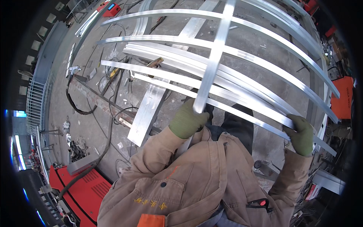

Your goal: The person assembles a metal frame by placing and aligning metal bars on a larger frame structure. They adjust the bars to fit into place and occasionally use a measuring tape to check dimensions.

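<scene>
Both of my hands wear green work gloves. My left hand (pixel 188 118) is closed at the near end of a shiny metal crossbar (pixel 216 56), where it lies over the long rails; its fingertips are partly hidden. My right hand (pixel 301 135) wraps round the right part of the nearest long metal rail (pixel 242 101). A thinner metal strip (pixel 245 118) runs just on my side of that rail, passing close to both hands. Further long rails (pixel 264 71) lie beyond, roughly parallel, with the crossbar passing over them.
Beneath the rails, wide metal planks (pixel 148 113) lie on the concrete floor. Black cables (pixel 110 128) snake along the left side. A red machine (pixel 81 193) stands at the lower left, an orange case (pixel 342 97) at the right. A yellow-handled tool (pixel 114 73) rests among the cables.
</scene>
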